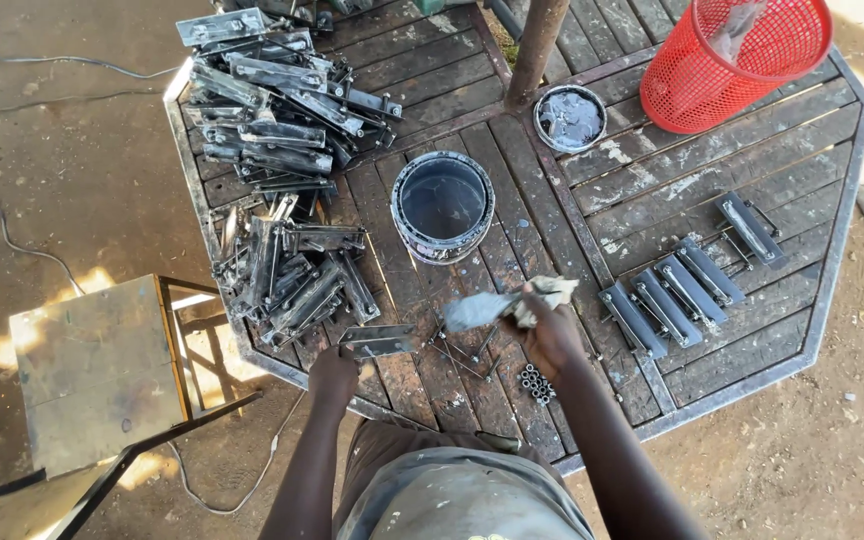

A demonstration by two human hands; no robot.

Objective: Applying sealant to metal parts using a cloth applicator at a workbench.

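Nearby, a paint can [442, 205] – metal brackets [272, 120] piled behind – red basket [732, 55].

The right hand [552, 335] grips a grey rag [512, 305] over the worktop [752, 350]; the left hand [334, 375] touches a flat metal bracket [380, 341].

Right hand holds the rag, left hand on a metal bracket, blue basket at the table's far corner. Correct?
Not quite: the basket is red, not blue, as the head view shows. The rest stands: the right hand holds the rag, the left hand is on a metal bracket, and the basket sits at the far corner of the table.
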